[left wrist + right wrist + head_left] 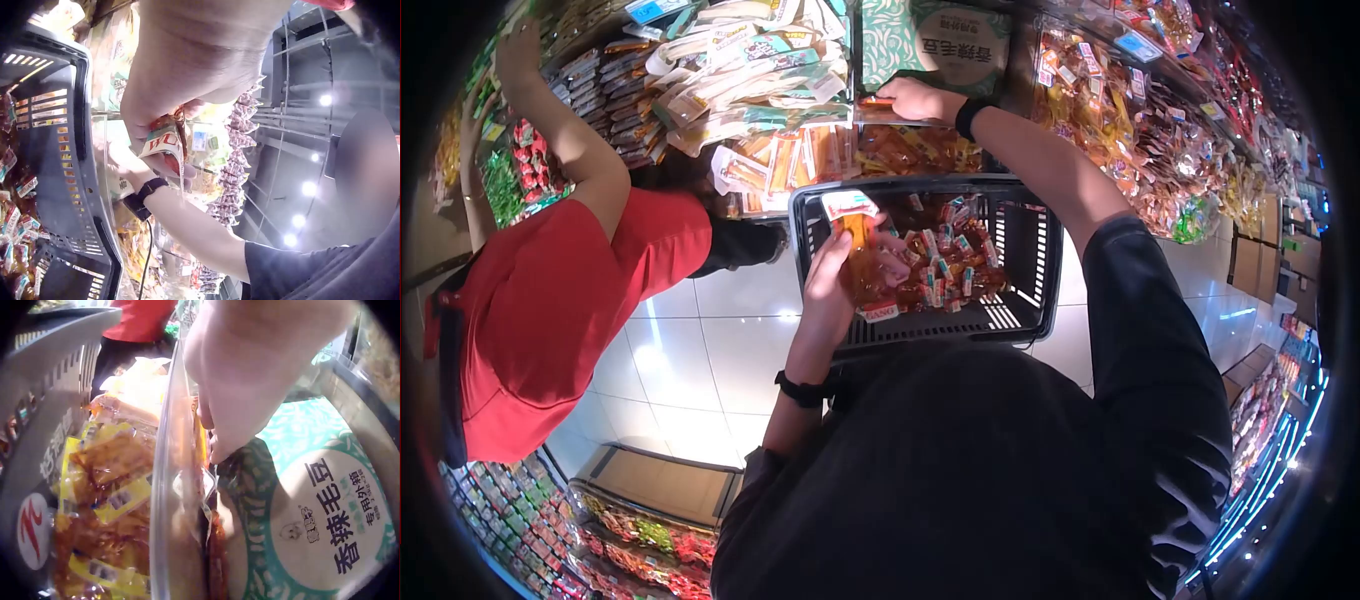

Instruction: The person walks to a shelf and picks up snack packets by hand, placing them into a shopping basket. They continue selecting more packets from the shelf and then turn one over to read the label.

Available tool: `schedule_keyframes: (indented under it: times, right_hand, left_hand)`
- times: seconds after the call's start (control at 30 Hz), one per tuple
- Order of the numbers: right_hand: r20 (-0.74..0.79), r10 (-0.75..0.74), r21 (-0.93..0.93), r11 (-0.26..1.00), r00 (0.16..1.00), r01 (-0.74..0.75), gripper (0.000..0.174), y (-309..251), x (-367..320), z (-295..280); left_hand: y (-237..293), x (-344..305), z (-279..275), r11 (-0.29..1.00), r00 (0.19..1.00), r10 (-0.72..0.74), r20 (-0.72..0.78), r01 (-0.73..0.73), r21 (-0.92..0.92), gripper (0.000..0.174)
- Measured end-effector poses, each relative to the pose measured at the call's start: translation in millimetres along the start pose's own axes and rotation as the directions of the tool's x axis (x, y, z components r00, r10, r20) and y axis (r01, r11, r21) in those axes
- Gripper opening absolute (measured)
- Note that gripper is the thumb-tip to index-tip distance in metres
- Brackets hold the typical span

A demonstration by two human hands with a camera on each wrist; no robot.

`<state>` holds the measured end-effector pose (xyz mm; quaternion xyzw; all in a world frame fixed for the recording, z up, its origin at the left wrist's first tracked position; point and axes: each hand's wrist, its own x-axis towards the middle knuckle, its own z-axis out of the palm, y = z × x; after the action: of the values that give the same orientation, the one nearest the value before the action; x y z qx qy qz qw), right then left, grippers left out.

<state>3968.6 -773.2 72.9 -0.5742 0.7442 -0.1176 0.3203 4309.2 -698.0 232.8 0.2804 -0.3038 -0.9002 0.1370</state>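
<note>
My left hand (828, 285) grips an orange snack packet (855, 232) with a white and red label, held over the near left part of a dark shopping basket (1045, 290). In the left wrist view the packet's printed end (164, 145) sticks out past the curled fingers. Inside the basket lie several small red-brown snack packets (945, 262) with white labels. My right hand (915, 100) reaches into a shelf bin beyond the basket. Its fingertips pinch an orange-edged packet (202, 447) between a clear divider (164, 506) and a green-and-white carton (325, 500); most of this packet is hidden.
Yellow-edged snack packs (112, 481) fill the bin just past the basket. Long pale packets (750, 75) are heaped to the left, and loose wrapped snacks (1090, 110) to the right. A person in a red shirt (570, 310) stands close on the left, over the tiled floor (680, 365).
</note>
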Motion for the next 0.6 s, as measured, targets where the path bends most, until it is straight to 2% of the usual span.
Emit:
schedule_keyframes:
  times: [0.03, 0.07, 0.1, 0.17, 0.2, 0.23, 0.27, 0.3, 0.33, 0.37, 0.43, 0.47, 0.53, 0.57, 0.6]
  right_hand:
    - [0.004, 0.009, 0.027, 1.0, 1.0, -0.009, 0.043, -7.1, -6.2, -4.5]
    - [0.038, -0.017, -0.102, 0.995, 0.999, 0.02, 0.043, -23.6, -17.4, -21.5]
    - [-0.107, -0.199, -0.186, 0.966, 0.974, 0.177, 0.037, -19.5, -26.8, -23.6]
    - [-0.085, -0.217, 0.015, 0.976, 0.972, 0.219, 0.03, -34.1, -50.6, -43.7]
    - [-0.085, -0.215, 0.009, 0.976, 0.973, 0.216, 0.03, -56.8, -69.7, -55.9]
    - [-0.003, -0.108, 0.302, 0.948, 0.994, 0.104, 0.03, -89.4, -97.9, -65.4]
    - [0.108, -0.023, 0.561, 0.827, 0.994, -0.042, 0.031, -119.0, -130.0, -68.6]
    - [0.176, 0.016, 0.698, 0.703, 0.984, -0.136, 0.036, -140.4, -162.6, -66.3]
    - [0.124, -0.171, 0.701, 0.712, 0.977, 0.036, 0.038, -154.6, -193.3, -65.2]
    - [0.224, -0.058, 0.626, 0.773, 0.973, -0.099, 0.038, -160.7, -213.3, -58.0]
    - [0.13, -0.174, 0.537, 0.84, 0.976, 0.078, 0.036, -150.0, -232.5, -49.7]
    - [0.117, -0.164, 0.533, 0.843, 0.98, 0.077, 0.036, -145.8, -241.0, -50.4]
    - [0.1, 0.017, 0.662, 0.746, 0.995, -0.079, 0.031, -136.6, -255.0, -53.3]
    - [0.09, 0.019, 0.663, 0.745, 0.996, -0.074, 0.031, -129.8, -260.1, -52.7]
    - [0.071, 0.067, 0.746, 0.659, 0.995, -0.097, 0.03, -123.9, -266.3, -51.4]
  left_hand:
    - [0.9, -1.2, 4.4, 1.0, 1.0, 0.009, -0.019, -0.009, 0.005, 0.055]
    - [1.4, -1.3, 6.0, 0.999, 0.999, 0.033, -0.001, -0.033, 0.01, 0.051]
    - [2.0, -3.0, 5.4, 1.0, 1.0, 0.028, -0.006, -0.028, 0.008, 0.051]
    - [3.4, -3.0, 5.8, 0.999, 0.998, 0.029, 0.053, -0.032, 0.043, 0.048]
    - [4.0, -4.0, 7.8, 0.996, 0.998, 0.039, 0.045, -0.042, 0.074, 0.047]
    - [3.6, -3.8, 7.2, 0.997, 0.998, 0.038, 0.05, -0.042, 0.07, 0.047]
    - [2.6, -4.6, 6.2, 0.993, 0.997, 0.035, 0.071, -0.043, 0.108, 0.046]
    - [0.9, -4.2, 6.3, 0.988, 0.995, 0.029, 0.096, -0.043, 0.147, 0.046]
    - [-1.8, -1.4, 7.4, 0.986, 0.996, -0.006, 0.084, -0.008, 0.169, 0.045]
    - [-4.8, 1.4, 8.8, 0.976, 0.995, -0.034, 0.095, 0.013, 0.218, 0.046]
    - [-10.8, 3.5, 13.3, 0.978, 0.985, -0.12, 0.126, 0.096, 0.183, 0.036]
    - [-13.2, 3.1, 14.6, 0.977, 0.982, -0.122, 0.142, 0.094, 0.19, 0.036]
    - [-17.4, -0.4, 14.9, 0.91, 0.994, -0.056, 0.095, 0.012, 0.415, 0.021]
    - [-16.5, 0.1, 12.7, 0.907, 0.993, -0.056, 0.102, 0.008, 0.421, 0.021]
    - [-14.5, -0.5, 9.7, 0.905, 0.993, -0.05, 0.11, -0.002, 0.426, 0.016]
